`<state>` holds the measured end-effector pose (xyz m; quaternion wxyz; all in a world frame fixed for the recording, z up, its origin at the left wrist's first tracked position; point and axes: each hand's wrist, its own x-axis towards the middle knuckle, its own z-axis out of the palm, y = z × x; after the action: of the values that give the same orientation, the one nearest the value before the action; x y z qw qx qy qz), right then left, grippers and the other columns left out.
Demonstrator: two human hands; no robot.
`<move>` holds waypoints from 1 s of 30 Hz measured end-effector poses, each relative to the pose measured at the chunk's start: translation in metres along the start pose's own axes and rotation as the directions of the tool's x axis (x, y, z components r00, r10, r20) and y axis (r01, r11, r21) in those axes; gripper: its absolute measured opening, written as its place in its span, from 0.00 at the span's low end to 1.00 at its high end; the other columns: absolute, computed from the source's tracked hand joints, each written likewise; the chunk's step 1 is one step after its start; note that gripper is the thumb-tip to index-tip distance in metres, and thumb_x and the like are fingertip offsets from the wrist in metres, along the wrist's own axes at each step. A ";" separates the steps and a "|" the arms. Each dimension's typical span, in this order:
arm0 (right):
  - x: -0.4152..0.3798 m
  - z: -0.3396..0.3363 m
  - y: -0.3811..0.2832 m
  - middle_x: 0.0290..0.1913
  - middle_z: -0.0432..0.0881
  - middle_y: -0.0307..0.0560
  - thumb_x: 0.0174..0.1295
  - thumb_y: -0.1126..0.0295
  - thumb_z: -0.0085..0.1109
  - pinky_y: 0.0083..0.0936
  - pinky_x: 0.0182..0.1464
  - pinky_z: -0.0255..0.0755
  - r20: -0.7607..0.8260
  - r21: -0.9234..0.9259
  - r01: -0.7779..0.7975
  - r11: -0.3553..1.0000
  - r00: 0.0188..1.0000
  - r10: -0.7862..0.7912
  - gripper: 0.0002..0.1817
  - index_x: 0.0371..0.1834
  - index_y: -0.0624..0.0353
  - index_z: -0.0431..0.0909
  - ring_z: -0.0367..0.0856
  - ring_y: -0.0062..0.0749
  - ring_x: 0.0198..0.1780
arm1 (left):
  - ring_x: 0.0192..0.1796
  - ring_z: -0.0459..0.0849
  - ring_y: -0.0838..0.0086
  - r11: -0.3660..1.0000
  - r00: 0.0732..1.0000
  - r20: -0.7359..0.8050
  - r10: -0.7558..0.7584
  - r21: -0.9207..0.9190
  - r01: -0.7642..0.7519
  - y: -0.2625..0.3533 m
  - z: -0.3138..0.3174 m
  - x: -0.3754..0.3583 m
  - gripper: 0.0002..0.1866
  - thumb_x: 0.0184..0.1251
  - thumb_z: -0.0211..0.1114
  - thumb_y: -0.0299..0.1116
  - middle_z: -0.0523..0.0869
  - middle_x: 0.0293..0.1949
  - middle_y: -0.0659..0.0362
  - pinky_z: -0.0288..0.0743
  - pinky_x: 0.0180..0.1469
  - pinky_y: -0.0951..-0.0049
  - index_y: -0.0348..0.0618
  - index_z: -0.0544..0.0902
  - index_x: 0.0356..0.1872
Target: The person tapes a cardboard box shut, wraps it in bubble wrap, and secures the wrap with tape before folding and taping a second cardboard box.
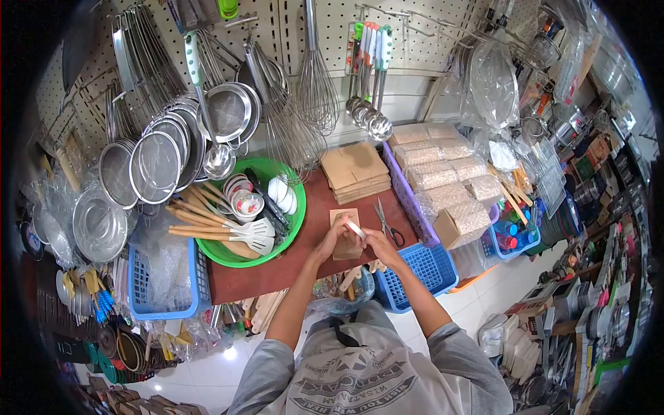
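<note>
Both my hands meet over a small brown cardboard box (346, 250) on the red-brown tabletop. My left hand (335, 237) has its fingers closed on a narrow white roll (355, 229) that looks like tape. From the other side, my right hand (377, 244) pinches the same roll. My fingers cover part of the box. To the right of my hands lie scissors (387, 225) with dark handles, blades pointing away. Beyond the hands is a stack of flat brown cardboard pieces (355, 171).
A green basin (296, 225) of spatulas and small goods stands left. Bubble-wrapped boxes (449, 183) fill a purple crate (408, 190) at right, near a blue basket (422, 271). Strainers (158, 166), whisks (318, 90) and ladles (370, 117) hang from the pegboard.
</note>
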<state>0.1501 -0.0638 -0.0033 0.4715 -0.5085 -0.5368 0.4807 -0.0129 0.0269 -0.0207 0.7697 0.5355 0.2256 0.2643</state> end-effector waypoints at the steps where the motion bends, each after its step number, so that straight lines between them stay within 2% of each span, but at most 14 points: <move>1: 0.001 -0.002 0.008 0.29 0.69 0.36 0.64 0.66 0.40 0.23 0.39 0.60 0.009 -0.009 -0.005 1.000 1.000 0.005 0.14 0.33 0.62 0.76 0.65 0.23 0.33 | 0.50 0.75 0.74 0.991 0.999 -0.030 0.037 0.127 -0.033 -0.005 -0.001 0.002 0.29 0.76 0.45 0.55 0.78 0.40 0.58 0.64 0.57 0.72 0.46 0.63 0.66; 5: -0.001 -0.003 0.013 0.30 0.71 0.35 0.66 0.65 0.41 0.22 0.38 0.61 0.018 -0.019 -0.039 0.999 0.999 0.039 0.14 0.34 0.62 0.77 0.65 0.22 0.32 | 0.54 0.72 0.75 0.875 0.985 -0.136 0.110 0.484 -0.031 -0.005 0.008 -0.004 0.29 0.75 0.46 0.56 0.76 0.47 0.58 0.62 0.58 0.72 0.48 0.64 0.67; 8: -0.004 0.008 -0.011 0.29 0.67 0.35 0.65 0.66 0.40 0.22 0.39 0.59 0.040 0.007 -0.058 0.998 0.997 0.058 0.12 0.31 0.61 0.72 0.62 0.23 0.33 | 0.50 0.75 0.74 0.985 0.989 -0.139 0.058 0.171 -0.034 0.000 0.013 -0.006 0.29 0.75 0.45 0.56 0.77 0.45 0.58 0.65 0.57 0.72 0.46 0.65 0.65; 9: -0.005 0.011 -0.019 0.29 0.65 0.35 0.65 0.67 0.40 0.22 0.40 0.58 0.054 0.019 -0.064 0.998 0.997 0.062 0.11 0.29 0.60 0.70 0.61 0.23 0.33 | 0.49 0.76 0.74 0.995 0.995 -0.093 0.035 0.094 -0.026 -0.002 0.010 -0.005 0.28 0.76 0.45 0.56 0.78 0.45 0.58 0.66 0.56 0.72 0.46 0.66 0.65; 12: -0.005 0.015 -0.027 0.29 0.67 0.36 0.65 0.67 0.40 0.23 0.40 0.58 0.039 0.062 0.016 0.998 0.999 -0.019 0.12 0.29 0.61 0.70 0.62 0.23 0.34 | 0.46 0.78 0.73 0.995 0.998 0.063 -0.007 -0.102 0.014 -0.006 -0.006 0.002 0.28 0.76 0.45 0.56 0.79 0.43 0.58 0.69 0.54 0.72 0.45 0.66 0.64; 14: -0.003 0.011 -0.023 0.30 0.68 0.36 0.64 0.68 0.41 0.23 0.40 0.59 0.046 -0.037 0.066 0.997 0.997 -0.064 0.12 0.29 0.61 0.71 0.63 0.23 0.34 | 0.44 0.80 0.74 0.983 0.985 0.172 -0.014 -0.180 0.045 -0.008 -0.015 0.004 0.27 0.77 0.45 0.55 0.79 0.43 0.58 0.71 0.53 0.72 0.44 0.65 0.63; 15: -0.001 0.010 -0.020 0.30 0.68 0.37 0.64 0.68 0.41 0.23 0.40 0.59 0.054 -0.086 0.092 0.992 0.995 -0.088 0.12 0.29 0.61 0.72 0.64 0.24 0.34 | 0.44 0.79 0.74 0.991 0.996 0.091 -0.002 -0.131 0.014 -0.016 -0.015 0.007 0.28 0.76 0.45 0.55 0.79 0.43 0.58 0.71 0.54 0.72 0.45 0.65 0.63; 17: 0.006 0.004 -0.003 0.30 0.69 0.38 0.64 0.68 0.41 0.23 0.42 0.60 0.039 -0.098 0.034 0.995 0.999 -0.030 0.12 0.29 0.62 0.73 0.65 0.24 0.35 | 0.46 0.79 0.75 0.999 0.997 -0.070 0.030 -0.026 -0.032 -0.033 -0.013 0.012 0.28 0.76 0.46 0.56 0.79 0.43 0.59 0.70 0.54 0.73 0.45 0.65 0.64; 20: 0.005 0.003 -0.009 0.31 0.71 0.38 0.64 0.68 0.40 0.23 0.44 0.62 0.045 -0.048 -0.051 0.998 0.998 0.053 0.12 0.30 0.62 0.74 0.67 0.25 0.37 | 0.47 0.79 0.74 0.959 0.992 -0.093 0.088 0.276 -0.060 -0.001 0.005 -0.003 0.29 0.75 0.48 0.57 0.79 0.43 0.59 0.71 0.54 0.72 0.45 0.65 0.64; 21: 0.005 0.003 -0.013 0.31 0.71 0.39 0.64 0.68 0.39 0.22 0.45 0.62 0.051 -0.020 -0.076 0.997 0.996 0.077 0.13 0.31 0.62 0.74 0.68 0.25 0.38 | 0.46 0.80 0.73 0.969 0.990 -0.111 0.090 0.240 -0.061 -0.005 0.003 0.000 0.29 0.74 0.48 0.57 0.78 0.42 0.59 0.71 0.55 0.71 0.45 0.65 0.64; 23: 0.005 0.003 -0.009 0.32 0.72 0.38 0.64 0.69 0.38 0.22 0.46 0.62 0.098 0.010 0.007 1.000 0.995 -0.008 0.13 0.32 0.62 0.74 0.68 0.24 0.38 | 0.45 0.80 0.71 0.984 0.985 -0.148 0.090 0.169 -0.065 -0.020 -0.004 0.007 0.30 0.73 0.48 0.58 0.78 0.39 0.59 0.70 0.56 0.70 0.45 0.66 0.63; 26: 0.002 0.007 -0.025 0.34 0.73 0.38 0.65 0.69 0.37 0.22 0.47 0.62 0.116 0.074 0.039 0.996 0.992 -0.048 0.14 0.33 0.62 0.74 0.68 0.23 0.39 | 0.42 0.81 0.70 1.000 0.998 -0.059 -0.027 -0.015 0.026 0.012 0.012 -0.007 0.32 0.73 0.47 0.61 0.78 0.35 0.58 0.67 0.58 0.69 0.44 0.68 0.62; 29: 0.000 0.007 -0.029 0.33 0.72 0.38 0.65 0.69 0.37 0.23 0.48 0.62 0.080 0.105 0.030 0.994 0.996 -0.038 0.14 0.33 0.62 0.74 0.68 0.23 0.38 | 0.36 0.80 0.69 0.992 0.999 0.009 -0.048 -0.112 0.049 0.015 0.010 -0.005 0.34 0.75 0.43 0.60 0.79 0.30 0.55 0.66 0.58 0.66 0.40 0.64 0.65; 30: 0.000 0.006 -0.027 0.33 0.71 0.38 0.65 0.69 0.37 0.23 0.49 0.62 0.068 0.108 0.028 0.994 0.997 -0.036 0.14 0.32 0.62 0.74 0.67 0.23 0.37 | 0.39 0.80 0.69 0.995 0.998 0.041 -0.047 -0.089 0.050 0.014 0.005 -0.004 0.33 0.74 0.44 0.60 0.79 0.32 0.55 0.66 0.59 0.66 0.41 0.64 0.65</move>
<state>0.1412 -0.0647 0.0230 0.4867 -0.4567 -0.5345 0.5186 -0.0145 0.0246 -0.0058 0.8037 0.4995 0.2113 0.2449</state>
